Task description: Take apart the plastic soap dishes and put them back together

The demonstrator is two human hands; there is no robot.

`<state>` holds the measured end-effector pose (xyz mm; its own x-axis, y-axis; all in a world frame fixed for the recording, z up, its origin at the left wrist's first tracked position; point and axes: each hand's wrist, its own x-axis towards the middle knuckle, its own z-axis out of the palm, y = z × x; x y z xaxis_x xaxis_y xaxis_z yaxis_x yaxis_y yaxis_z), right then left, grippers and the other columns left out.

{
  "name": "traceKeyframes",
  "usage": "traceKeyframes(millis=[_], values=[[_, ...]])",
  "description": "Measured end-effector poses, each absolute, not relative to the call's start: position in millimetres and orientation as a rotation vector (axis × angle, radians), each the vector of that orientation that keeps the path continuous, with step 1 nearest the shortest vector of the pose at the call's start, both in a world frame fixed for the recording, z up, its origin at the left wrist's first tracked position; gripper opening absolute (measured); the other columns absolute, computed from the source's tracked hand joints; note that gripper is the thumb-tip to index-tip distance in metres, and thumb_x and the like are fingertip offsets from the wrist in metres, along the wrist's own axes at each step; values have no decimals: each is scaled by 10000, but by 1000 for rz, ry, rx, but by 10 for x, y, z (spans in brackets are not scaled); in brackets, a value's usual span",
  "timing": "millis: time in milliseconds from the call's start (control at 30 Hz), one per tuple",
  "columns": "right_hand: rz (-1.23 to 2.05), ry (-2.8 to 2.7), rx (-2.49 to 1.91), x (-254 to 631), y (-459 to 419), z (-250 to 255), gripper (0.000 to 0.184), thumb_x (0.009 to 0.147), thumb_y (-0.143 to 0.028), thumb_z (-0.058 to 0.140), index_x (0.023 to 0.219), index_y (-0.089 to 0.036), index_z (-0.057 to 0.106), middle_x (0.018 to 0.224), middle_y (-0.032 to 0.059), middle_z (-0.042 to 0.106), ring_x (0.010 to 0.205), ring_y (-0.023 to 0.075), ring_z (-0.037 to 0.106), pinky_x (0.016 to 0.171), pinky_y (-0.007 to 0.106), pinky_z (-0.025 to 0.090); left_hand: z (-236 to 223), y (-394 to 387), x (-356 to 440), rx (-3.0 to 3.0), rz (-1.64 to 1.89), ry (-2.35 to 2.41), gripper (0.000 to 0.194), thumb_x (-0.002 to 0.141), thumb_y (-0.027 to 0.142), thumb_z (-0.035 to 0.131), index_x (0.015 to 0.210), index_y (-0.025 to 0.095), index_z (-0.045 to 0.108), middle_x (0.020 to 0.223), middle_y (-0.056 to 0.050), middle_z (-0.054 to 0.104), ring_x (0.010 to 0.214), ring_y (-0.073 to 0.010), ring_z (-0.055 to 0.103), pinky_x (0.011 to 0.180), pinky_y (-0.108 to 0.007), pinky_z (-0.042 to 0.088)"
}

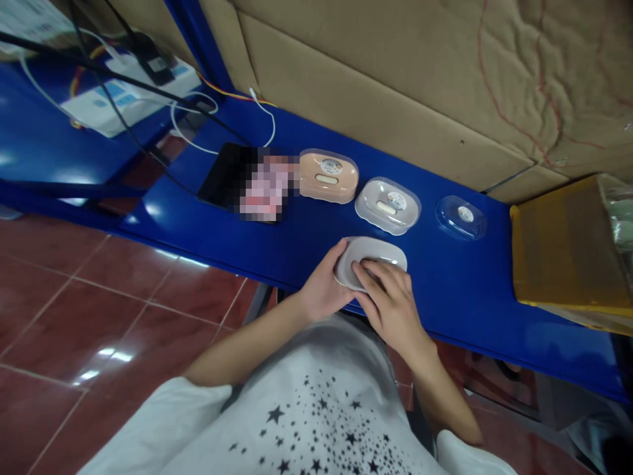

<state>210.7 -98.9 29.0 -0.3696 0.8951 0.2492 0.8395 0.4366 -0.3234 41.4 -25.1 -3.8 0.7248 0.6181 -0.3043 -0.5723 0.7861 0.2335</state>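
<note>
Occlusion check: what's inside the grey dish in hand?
Right hand reaches into the grey dish; pale inner surface shows beyond the fingers. What's beneath them is covered.

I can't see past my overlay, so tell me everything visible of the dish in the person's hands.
The dish is pale grey, glossy and rounded oblong, apparently plastic, with a hollow facing the camera. It is held at the near side of the blue table. The left hand grips its left side; the right hand's fingers reach into it, hiding part of the inside. Whether it touches the table is unclear.
</note>
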Motion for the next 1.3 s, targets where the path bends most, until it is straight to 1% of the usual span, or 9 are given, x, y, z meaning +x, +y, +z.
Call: traceKeyframes(millis=[133, 267, 367, 567, 733, 900, 1033, 1167, 1300], values=[[140, -2321, -1419, 2144, -902, 264, 716, 1123, -275, 570, 1763, -401, 274, 1594, 85, 645, 1523, 329, 571, 1249, 591, 455, -46, -246, 399, 148, 670, 350, 463, 1052, 572, 647, 1233, 168, 784, 1275, -120, 808, 1294, -280, 712, 999, -347, 570], [66, -2372, -1399, 2193, -876, 326, 681, 1129, -264, 565, 1754, -346, 308, 1695, 115, 562, 1613, 316, 485, 1288, 599, 435, -46, -254, 410, 179, 654, 350, 487, 1019, 580, 697, 1288, 182, 776, 1352, -131, 780, 1327, -310, 686, 979, -366, 564], [64, -2430, -1417, 2183, -884, 388, 672, 1141, -253, 539, 1760, -336, 292, 1687, 101, 580, 1612, 299, 493, 1305, 601, 421, -45, -247, 408, 161, 657, 355, 463, 1001, 566, 724, 1258, 184, 777, 1309, -134, 784, 1267, -317, 704, 941, -373, 558], [76, -2448, -1439, 2161, -937, 489, 625, 1146, -259, 535, 1741, -311, 354, 1697, 83, 571, 1602, 288, 506, 1291, 568, 438, -32, -237, 402, 143, 647, 311, 389, 1008, 517, 716, 1184, 176, 782, 1166, -110, 803, 1044, -245, 738, 812, -334, 554], [85, -2445, -1475, 2164, -1012, 587, 534, 1149, -269, 538, 1678, -278, 469, 1669, 86, 603, 1582, 285, 524, 1269, 538, 446, -38, -266, 410, 191, 621, 338, 421, 938, 513, 774, 1164, 158, 794, 1120, -118, 826, 1010, -242, 754, 853, -329, 569], [129, -2422, -1463, 2172, -1063, 619, 419, 1138, -344, 586, 1547, -255, 608, 1605, 78, 664, 1487, 284, 597, 1154, 482, 505, -49, -282, 430, 262, 641, 389, 402, 884, 475, 774, 1081, 125, 798, 1027, -102, 838, 1006, -239, 767, 928, -313, 550], [185, -2394, -1397, 2233, -1051, 586, 429, 1113, -381, 634, 1530, -282, 616, 1575, 81, 680, 1462, 297, 609, 1174, 507, 500, -49, -291, 438, 298, 659, 369, 391, 884, 466, 754, 1076, 129, 801, 1050, -117, 844, 1055, -264, 772, 939, -325, 554], [199, -2274, -1367, 2692, -810, 532, 507, 1133, -413, 562, 1637, -386, 510, 1664, 68, 589, 1523, 335, 564, 1222, 585, 491, -76, -292, 429, 273, 673, 414, 440, 883, 500, 750, 1145, 149, 798, 1041, -93, 848, 1090, -279, 777, 902, -324, 571], [-79, -2151, -1844, 3502, -374, 420, 725, 1105, -522, 577, 1754, -306, 333, 1851, 171, 257, 1656, 548, 305, 1275, 797, 318, -93, -282, 419, 268, 647, 402, 451, 905, 486, 747, 1201, 149, 791, 1101, -106, 849, 1228, -329, 750, 999, -388, 582]])
